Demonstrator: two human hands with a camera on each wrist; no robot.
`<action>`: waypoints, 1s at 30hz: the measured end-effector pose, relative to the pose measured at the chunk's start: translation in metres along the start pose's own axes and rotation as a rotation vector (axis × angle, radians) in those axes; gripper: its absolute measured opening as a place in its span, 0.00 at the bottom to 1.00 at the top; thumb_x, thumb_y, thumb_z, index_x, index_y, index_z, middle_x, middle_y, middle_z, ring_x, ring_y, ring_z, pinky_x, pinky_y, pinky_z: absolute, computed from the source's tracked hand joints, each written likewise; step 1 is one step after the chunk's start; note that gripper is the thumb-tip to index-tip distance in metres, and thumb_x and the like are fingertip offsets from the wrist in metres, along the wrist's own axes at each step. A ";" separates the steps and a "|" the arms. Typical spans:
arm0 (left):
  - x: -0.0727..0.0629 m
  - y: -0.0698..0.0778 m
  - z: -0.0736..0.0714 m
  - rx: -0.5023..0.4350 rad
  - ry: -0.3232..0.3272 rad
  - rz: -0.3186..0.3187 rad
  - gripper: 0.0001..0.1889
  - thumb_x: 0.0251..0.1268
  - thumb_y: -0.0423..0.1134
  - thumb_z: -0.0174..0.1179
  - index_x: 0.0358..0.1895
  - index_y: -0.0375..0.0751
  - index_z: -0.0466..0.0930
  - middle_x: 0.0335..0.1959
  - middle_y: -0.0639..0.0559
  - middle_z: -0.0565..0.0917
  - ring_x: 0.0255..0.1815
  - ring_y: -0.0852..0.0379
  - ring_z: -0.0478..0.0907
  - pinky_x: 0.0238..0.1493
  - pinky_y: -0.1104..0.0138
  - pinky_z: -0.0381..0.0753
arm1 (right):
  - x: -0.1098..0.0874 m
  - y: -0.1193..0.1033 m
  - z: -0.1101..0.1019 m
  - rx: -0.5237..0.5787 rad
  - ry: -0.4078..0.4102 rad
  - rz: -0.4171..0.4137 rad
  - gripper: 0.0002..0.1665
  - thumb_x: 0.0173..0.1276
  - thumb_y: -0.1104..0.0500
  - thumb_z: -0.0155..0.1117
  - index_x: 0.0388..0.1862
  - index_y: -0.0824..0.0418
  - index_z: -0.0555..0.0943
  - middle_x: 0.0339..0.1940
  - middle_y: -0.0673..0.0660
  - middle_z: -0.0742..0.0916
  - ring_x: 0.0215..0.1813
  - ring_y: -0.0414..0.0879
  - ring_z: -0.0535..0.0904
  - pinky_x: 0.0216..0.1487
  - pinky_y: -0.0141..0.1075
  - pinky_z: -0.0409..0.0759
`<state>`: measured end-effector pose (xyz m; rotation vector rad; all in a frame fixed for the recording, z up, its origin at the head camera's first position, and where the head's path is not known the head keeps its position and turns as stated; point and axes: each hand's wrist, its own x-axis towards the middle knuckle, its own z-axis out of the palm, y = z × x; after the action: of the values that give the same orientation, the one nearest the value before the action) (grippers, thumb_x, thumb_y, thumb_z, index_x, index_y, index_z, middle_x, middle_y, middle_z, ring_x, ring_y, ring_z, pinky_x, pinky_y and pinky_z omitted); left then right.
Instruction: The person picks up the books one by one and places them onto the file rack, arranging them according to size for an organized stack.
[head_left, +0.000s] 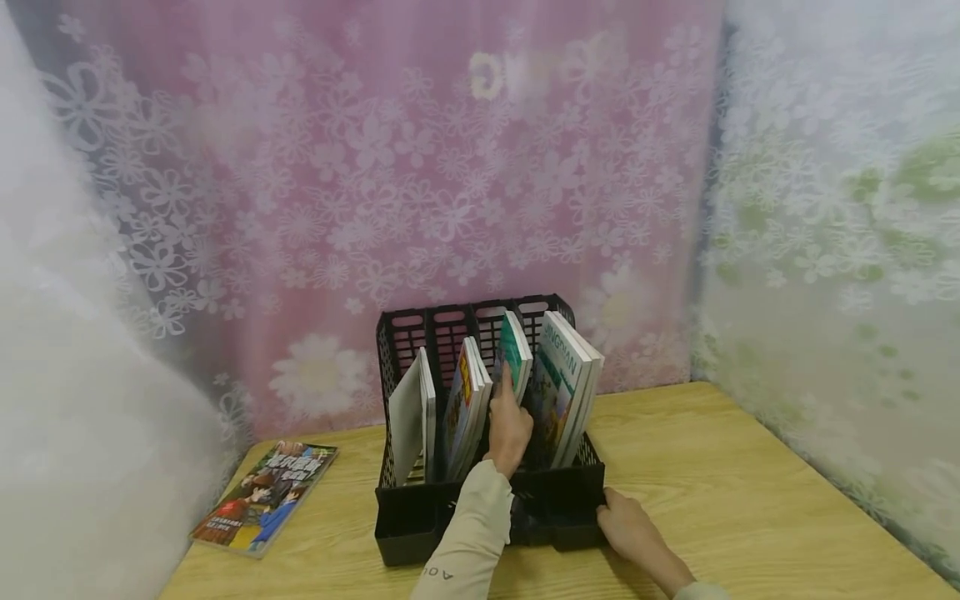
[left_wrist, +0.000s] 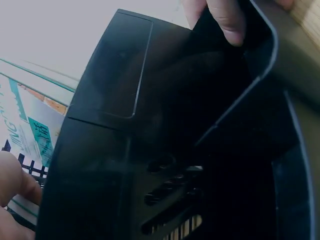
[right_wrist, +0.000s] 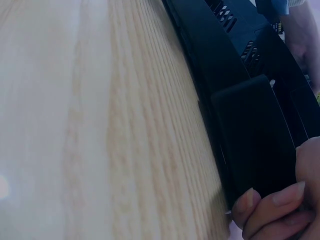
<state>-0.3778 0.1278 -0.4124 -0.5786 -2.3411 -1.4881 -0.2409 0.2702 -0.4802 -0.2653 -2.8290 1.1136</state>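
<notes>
A black plastic desktop book rack (head_left: 487, 504) with several slots holds upright books. My left hand (head_left: 512, 429) reaches over its front into the third slot, pinching a thin green-covered book (head_left: 514, 340) with the index finger stretched along the cover. In the left wrist view, a pale book edge shows between the fingers (left_wrist: 12, 172) of that hand. My right hand (head_left: 632, 523) grips the rack's front right corner; in the right wrist view its fingertips (right_wrist: 282, 196) curl round the black front tray (right_wrist: 252, 135). The green book's lower part is hidden behind my left hand.
Thick JINGDIAN books (head_left: 562, 379) stand in the right slot. Several comic-like books (head_left: 463, 408) and white-backed books (head_left: 407, 417) fill slots to the left. A colourful comic book (head_left: 264, 498) lies flat on the wooden table (head_left: 697, 467) at left. Floral curtains (head_left: 450, 167) surround the table.
</notes>
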 end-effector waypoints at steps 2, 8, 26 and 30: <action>-0.001 0.001 -0.001 0.004 -0.001 0.001 0.42 0.60 0.17 0.48 0.77 0.43 0.46 0.49 0.32 0.79 0.18 0.56 0.73 0.21 0.66 0.70 | -0.001 0.000 0.001 0.010 0.009 0.005 0.26 0.68 0.65 0.42 0.58 0.82 0.69 0.28 0.63 0.81 0.17 0.47 0.73 0.22 0.38 0.73; -0.001 0.004 -0.004 0.052 -0.050 -0.039 0.44 0.57 0.20 0.53 0.77 0.41 0.45 0.70 0.32 0.61 0.50 0.41 0.78 0.35 0.58 0.76 | -0.002 0.001 0.002 0.022 0.014 0.005 0.27 0.67 0.65 0.41 0.59 0.82 0.68 0.18 0.57 0.77 0.12 0.45 0.70 0.18 0.37 0.72; -0.028 0.003 -0.043 0.314 -0.012 0.499 0.22 0.59 0.26 0.58 0.59 0.30 0.73 0.55 0.39 0.76 0.43 0.50 0.80 0.41 0.64 0.81 | -0.001 0.005 -0.002 0.013 -0.006 0.001 0.30 0.68 0.65 0.41 0.62 0.87 0.62 0.26 0.66 0.82 0.14 0.45 0.70 0.21 0.37 0.73; -0.031 0.000 -0.070 0.228 0.099 0.650 0.14 0.57 0.24 0.60 0.48 0.34 0.78 0.42 0.45 0.81 0.32 0.57 0.77 0.33 0.68 0.79 | 0.001 0.004 -0.002 -0.017 -0.023 -0.012 0.30 0.68 0.64 0.41 0.61 0.87 0.63 0.35 0.69 0.82 0.20 0.48 0.73 0.28 0.40 0.75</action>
<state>-0.3476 0.0586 -0.3971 -1.0437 -1.9325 -0.9164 -0.2414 0.2746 -0.4812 -0.2384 -2.8577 1.0973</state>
